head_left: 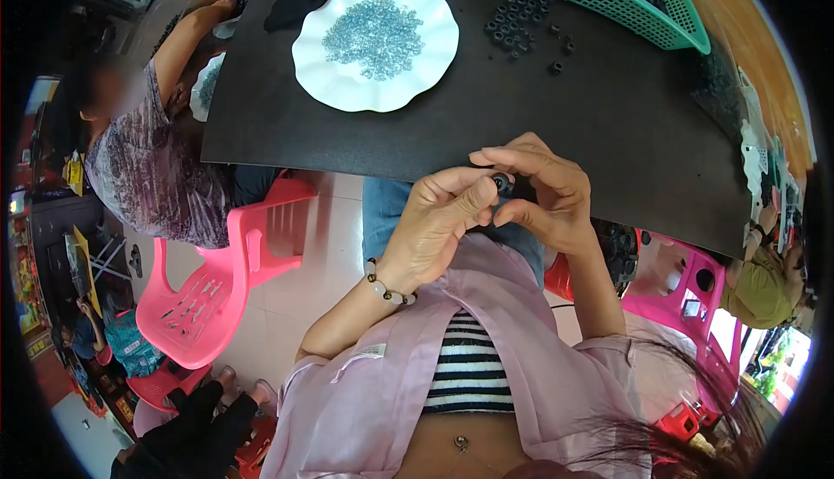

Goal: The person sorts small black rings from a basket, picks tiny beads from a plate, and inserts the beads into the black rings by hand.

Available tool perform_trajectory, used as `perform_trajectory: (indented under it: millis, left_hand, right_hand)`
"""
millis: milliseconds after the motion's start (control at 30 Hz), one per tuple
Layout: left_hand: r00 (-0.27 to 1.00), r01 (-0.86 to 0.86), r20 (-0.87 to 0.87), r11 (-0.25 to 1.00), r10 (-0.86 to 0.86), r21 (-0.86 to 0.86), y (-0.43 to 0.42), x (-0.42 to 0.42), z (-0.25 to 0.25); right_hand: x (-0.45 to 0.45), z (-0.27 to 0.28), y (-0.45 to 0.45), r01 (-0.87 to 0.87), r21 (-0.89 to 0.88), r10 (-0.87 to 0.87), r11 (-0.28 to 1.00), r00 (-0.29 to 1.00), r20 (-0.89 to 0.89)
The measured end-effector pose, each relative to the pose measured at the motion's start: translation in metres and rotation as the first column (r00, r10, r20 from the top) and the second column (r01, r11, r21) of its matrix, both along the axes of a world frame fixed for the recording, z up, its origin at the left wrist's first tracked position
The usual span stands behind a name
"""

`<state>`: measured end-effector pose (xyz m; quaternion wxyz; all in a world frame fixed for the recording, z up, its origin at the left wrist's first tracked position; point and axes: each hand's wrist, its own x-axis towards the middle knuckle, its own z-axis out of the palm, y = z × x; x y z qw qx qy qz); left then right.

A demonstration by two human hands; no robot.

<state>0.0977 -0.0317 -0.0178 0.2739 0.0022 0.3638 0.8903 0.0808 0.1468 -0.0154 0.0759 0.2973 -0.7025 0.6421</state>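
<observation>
My left hand (443, 218), with a beaded bracelet (387, 292) at its wrist, pinches a small black ring-shaped piece (500, 184) between thumb and fingers, at the table's near edge. Close on its right is my right hand (552, 188), its thumb and forefinger curved and apart around the piece. A white wavy-rimmed plate (313, 71) on the dark table (521, 101) bears a heap of small clear bluish pieces (373, 38). Loose black ring pieces (519, 26) lie right of the plate.
A green basket (686, 27) of black pieces stands at the back right. At left a person (156, 166) reaches over the table, near another plate (198, 101). Pink chairs (195, 305) stand left and right below table level. Another person (760, 288) is at far right.
</observation>
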Motion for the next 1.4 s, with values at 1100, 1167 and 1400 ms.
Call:
perform_trajectory:
  millis: [1100, 1167, 1400]
  left_hand:
    - [0.99, 0.128, 0.048, 0.99, -0.132, 0.064, 0.017, -0.025, 0.008]
    - [0.99, 0.134, 0.037, 0.99, -0.135, 0.034, 0.018, -0.029, 0.01]
    - [0.924, 0.091, 0.301, 0.901, -0.236, 0.425, 0.015, -0.039, 0.013]
  right_hand:
    - [0.002, 0.001, 0.01, 0.195, -0.291, -0.111, 0.937, 0.953, 0.282]
    - [0.002, 0.007, 0.017, 0.213, -0.304, -0.126, 0.928, 0.951, 0.281]
    - [-0.008, 0.062, 0.092, 0.627, 0.042, -0.629, 0.778, 0.774, 0.074]
